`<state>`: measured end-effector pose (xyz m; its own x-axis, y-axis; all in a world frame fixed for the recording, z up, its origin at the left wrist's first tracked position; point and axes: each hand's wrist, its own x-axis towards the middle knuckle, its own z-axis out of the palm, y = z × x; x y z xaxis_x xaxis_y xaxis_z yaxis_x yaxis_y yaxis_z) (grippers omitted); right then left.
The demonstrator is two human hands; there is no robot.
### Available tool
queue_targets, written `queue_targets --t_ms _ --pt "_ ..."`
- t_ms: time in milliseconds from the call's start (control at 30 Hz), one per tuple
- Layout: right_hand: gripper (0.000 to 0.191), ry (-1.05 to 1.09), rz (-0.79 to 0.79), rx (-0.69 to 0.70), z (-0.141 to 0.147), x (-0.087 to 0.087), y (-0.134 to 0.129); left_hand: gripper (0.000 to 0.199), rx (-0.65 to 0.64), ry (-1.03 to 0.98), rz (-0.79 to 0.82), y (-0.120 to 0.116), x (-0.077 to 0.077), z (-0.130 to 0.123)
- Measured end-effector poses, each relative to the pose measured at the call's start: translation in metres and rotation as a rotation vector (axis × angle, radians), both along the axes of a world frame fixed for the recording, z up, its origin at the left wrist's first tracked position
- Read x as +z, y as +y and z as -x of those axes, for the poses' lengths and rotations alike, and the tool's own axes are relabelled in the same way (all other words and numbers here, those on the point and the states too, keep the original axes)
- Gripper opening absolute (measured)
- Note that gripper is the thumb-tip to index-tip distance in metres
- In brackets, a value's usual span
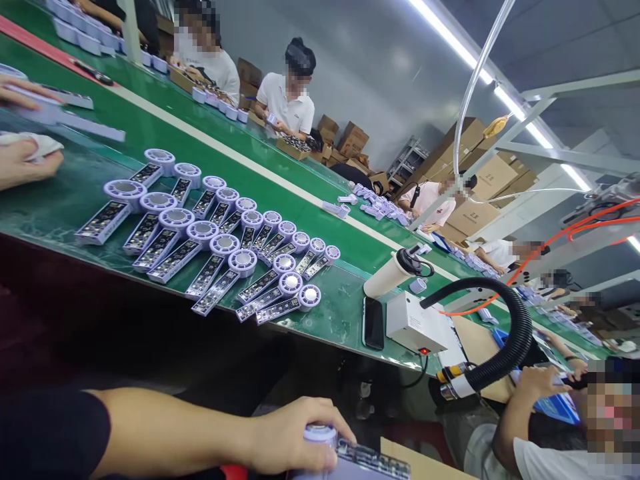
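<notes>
At the bottom, my left hand [295, 437] comes in from the left with a dark sleeve, its fingers and thumb closed around the round head of a purple handheld fan [320, 435]. The fan's handle lies open towards the right and shows dark electronics inside. It is below the edge of the green table, beside a piece of cardboard [420, 460]. My right hand is out of sight. Further up, rows of similar purple handheld fans [175, 219] lie on the green table [340, 313], their handles open and circuit boards showing.
At the left, a co-worker's hands hold a white cloth [37, 145] and touch a purple part [43, 110]. A phone [373, 323], a white bottle [387, 277] and a white box [415, 321] with a black hose [520, 320] stand near the table edge. Co-workers sit beyond and at right.
</notes>
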<state>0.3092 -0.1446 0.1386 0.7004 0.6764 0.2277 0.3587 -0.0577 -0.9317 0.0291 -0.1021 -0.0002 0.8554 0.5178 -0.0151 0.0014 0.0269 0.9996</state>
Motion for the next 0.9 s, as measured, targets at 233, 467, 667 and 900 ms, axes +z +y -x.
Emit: queue_targets --t_ms 233,467,667,900 --pt "0.047 -0.097 -0.06 -0.111 -0.147 0.03 0.034 0.044 -0.035 -0.006 -0.063 -0.002 0.005 0.007" --pt "0.071 -0.324 -0.026 -0.127 -0.142 0.02 0.03 0.042 -0.024 -0.043 -0.179 -0.001 0.002 0.009" --pt "0.051 -0.398 0.08 -0.173 -0.127 0.019 0.024 0.037 -0.001 -0.08 -0.329 0.002 -0.003 0.007" --pt "0.05 -0.369 -0.019 0.082 -0.112 0.058 0.016 0.056 -0.037 -0.287 -0.487 0.021 0.014 0.005"
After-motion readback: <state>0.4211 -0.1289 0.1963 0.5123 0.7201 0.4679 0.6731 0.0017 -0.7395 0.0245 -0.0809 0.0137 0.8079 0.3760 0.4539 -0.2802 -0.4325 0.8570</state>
